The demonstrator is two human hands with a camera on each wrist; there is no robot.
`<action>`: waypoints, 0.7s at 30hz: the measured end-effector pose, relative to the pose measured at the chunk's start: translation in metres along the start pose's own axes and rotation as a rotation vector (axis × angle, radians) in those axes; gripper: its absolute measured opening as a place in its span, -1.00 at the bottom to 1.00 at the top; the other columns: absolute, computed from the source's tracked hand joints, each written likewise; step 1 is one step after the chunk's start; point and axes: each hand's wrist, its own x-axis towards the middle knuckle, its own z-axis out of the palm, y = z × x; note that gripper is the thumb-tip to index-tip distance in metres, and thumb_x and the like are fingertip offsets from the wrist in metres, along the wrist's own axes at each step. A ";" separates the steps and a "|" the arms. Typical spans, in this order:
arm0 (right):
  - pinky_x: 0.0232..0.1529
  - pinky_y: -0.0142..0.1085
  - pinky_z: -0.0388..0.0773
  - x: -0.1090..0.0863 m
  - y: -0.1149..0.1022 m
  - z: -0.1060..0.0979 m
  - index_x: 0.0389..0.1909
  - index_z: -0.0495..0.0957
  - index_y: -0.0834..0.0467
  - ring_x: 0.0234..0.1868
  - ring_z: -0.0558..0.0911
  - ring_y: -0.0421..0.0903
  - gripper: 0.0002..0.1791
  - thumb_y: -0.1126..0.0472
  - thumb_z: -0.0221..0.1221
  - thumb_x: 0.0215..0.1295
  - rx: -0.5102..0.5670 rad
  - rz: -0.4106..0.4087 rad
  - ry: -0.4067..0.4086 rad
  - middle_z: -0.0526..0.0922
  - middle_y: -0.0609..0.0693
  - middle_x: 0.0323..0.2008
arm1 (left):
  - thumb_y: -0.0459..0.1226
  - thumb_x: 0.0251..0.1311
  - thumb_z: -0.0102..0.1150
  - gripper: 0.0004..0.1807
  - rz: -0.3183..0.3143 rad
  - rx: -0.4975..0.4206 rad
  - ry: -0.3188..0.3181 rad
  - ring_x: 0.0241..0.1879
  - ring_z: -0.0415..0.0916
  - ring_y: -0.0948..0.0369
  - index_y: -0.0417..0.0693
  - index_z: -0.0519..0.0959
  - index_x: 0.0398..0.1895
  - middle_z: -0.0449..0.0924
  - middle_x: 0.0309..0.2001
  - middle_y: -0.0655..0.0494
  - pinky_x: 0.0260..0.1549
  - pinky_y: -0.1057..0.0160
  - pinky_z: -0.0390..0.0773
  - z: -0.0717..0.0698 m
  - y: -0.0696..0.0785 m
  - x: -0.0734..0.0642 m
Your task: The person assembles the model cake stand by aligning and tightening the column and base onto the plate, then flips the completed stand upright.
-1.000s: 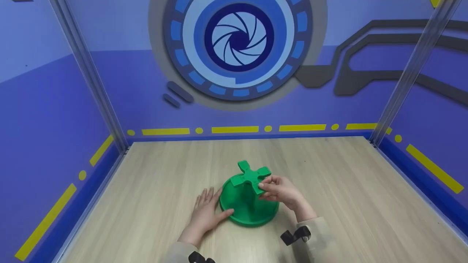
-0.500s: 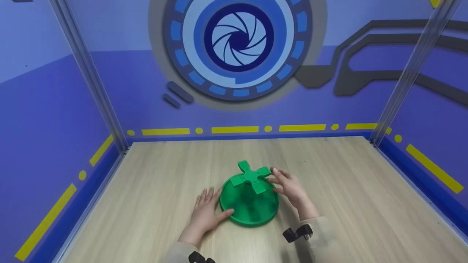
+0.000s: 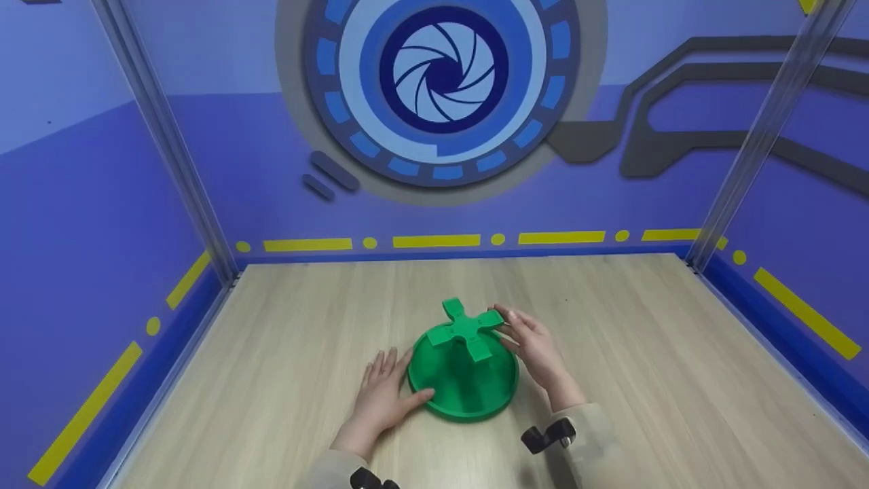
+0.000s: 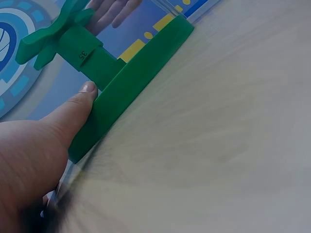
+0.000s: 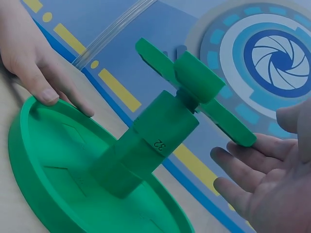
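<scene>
A green round dish (image 3: 468, 401) with a raised rim stands on the table. From its middle rises a stepped green post (image 5: 141, 145), marked 32 on one side and 35 on another. A four-armed green cross-shaped knob (image 3: 467, 327) tops the post, with a dark threaded stem just visible below it. My left hand (image 3: 383, 401) rests against the dish's left side, thumb over the rim, fingers extended. At the knob's right arm, my right hand (image 3: 543, 350) touches the end with its fingertips; the right wrist view shows the thumb apart from the knob.
The wooden tabletop (image 3: 305, 319) spreads out around the dish. Blue printed walls (image 3: 434, 217) with yellow dashes enclose it at the back and sides. Metal posts (image 3: 170, 136) mark the corners.
My right hand has let go of the knob's near arm, which it pinched a second ago, and moved up to the right arm. The left hand has stayed still.
</scene>
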 end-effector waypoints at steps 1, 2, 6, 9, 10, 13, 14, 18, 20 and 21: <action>0.56 0.19 0.25 0.000 0.000 0.000 0.51 0.27 0.33 0.48 0.45 0.15 -0.45 0.09 -0.19 0.71 -0.008 -0.006 0.009 0.36 0.26 0.50 | 0.30 0.21 0.27 0.05 0.002 0.000 0.001 0.62 -0.14 -0.33 -0.08 0.20 0.60 0.05 0.60 -0.36 0.61 -0.31 -0.15 0.000 0.000 0.000; 0.55 0.18 0.27 0.000 0.000 -0.001 0.49 0.29 0.33 0.45 0.49 0.12 -0.46 0.10 -0.17 0.71 -0.010 -0.011 0.021 0.39 0.26 0.48 | 0.30 0.21 0.27 0.05 0.004 0.001 0.003 0.62 -0.13 -0.33 -0.09 0.20 0.60 0.05 0.60 -0.36 0.61 -0.32 -0.15 0.000 0.000 0.000; 0.50 0.11 0.37 0.000 0.001 -0.002 0.42 0.40 0.33 0.31 0.62 -0.08 -0.54 0.20 -0.10 0.67 -0.026 -0.023 0.062 0.50 0.25 0.41 | 0.29 0.22 0.27 0.04 0.006 0.007 0.002 0.62 -0.13 -0.33 -0.10 0.20 0.60 0.05 0.60 -0.37 0.61 -0.32 -0.15 0.000 0.000 0.000; 0.46 0.03 0.45 0.000 0.001 -0.004 0.39 0.43 0.34 0.24 0.64 -0.20 -0.58 0.28 -0.05 0.64 -0.036 -0.019 0.072 0.53 0.26 0.37 | 0.28 0.22 0.27 0.04 0.006 0.008 0.001 0.62 -0.13 -0.33 -0.10 0.19 0.60 0.05 0.60 -0.37 0.61 -0.31 -0.15 0.000 0.000 0.000; 0.45 0.00 0.48 0.001 0.001 -0.005 0.38 0.44 0.35 0.22 0.65 -0.23 -0.58 0.29 -0.03 0.63 -0.042 -0.017 0.069 0.53 0.27 0.37 | 0.28 0.22 0.27 0.04 0.006 0.009 0.000 0.62 -0.13 -0.33 -0.10 0.19 0.61 0.04 0.60 -0.37 0.61 -0.31 -0.15 0.000 0.000 0.000; 0.41 -0.07 0.53 0.002 0.002 -0.010 0.37 0.43 0.38 0.16 0.64 -0.30 -0.57 0.30 0.03 0.59 -0.052 -0.006 0.045 0.53 0.27 0.35 | 0.28 0.23 0.26 0.04 0.006 0.008 0.000 0.62 -0.13 -0.33 -0.09 0.18 0.61 0.04 0.60 -0.37 0.61 -0.31 -0.15 -0.001 0.001 0.000; 0.40 -0.09 0.54 0.002 0.002 -0.012 0.37 0.43 0.38 0.15 0.64 -0.31 -0.56 0.29 0.05 0.58 -0.060 -0.006 0.033 0.53 0.27 0.35 | 0.29 0.22 0.26 0.04 0.005 0.009 -0.001 0.62 -0.13 -0.33 -0.09 0.18 0.61 0.05 0.60 -0.37 0.61 -0.31 -0.15 -0.001 0.001 0.000; 0.31 -0.24 0.61 0.001 0.002 -0.020 0.36 0.42 0.41 0.10 0.64 -0.35 -0.51 0.25 0.13 0.54 -0.104 -0.024 -0.040 0.55 0.25 0.32 | 0.30 0.22 0.26 0.05 0.004 0.004 -0.004 0.62 -0.14 -0.33 -0.08 0.18 0.61 0.05 0.60 -0.37 0.61 -0.32 -0.15 -0.001 0.001 0.000; 0.23 -0.34 0.64 0.000 0.001 -0.024 0.34 0.44 0.42 0.08 0.66 -0.35 -0.51 0.25 0.17 0.51 -0.131 -0.045 -0.081 0.58 0.25 0.28 | 0.30 0.22 0.25 0.05 0.004 0.003 -0.004 0.62 -0.14 -0.33 -0.09 0.18 0.61 0.05 0.60 -0.37 0.61 -0.32 -0.15 -0.001 0.001 0.000; 0.19 -0.39 0.65 0.000 0.001 -0.026 0.33 0.45 0.42 0.07 0.67 -0.34 -0.51 0.24 0.18 0.50 -0.146 -0.057 -0.103 0.59 0.26 0.27 | 0.31 0.22 0.25 0.06 0.005 0.002 -0.004 0.62 -0.14 -0.33 -0.09 0.18 0.61 0.05 0.60 -0.37 0.61 -0.32 -0.15 -0.001 0.001 0.000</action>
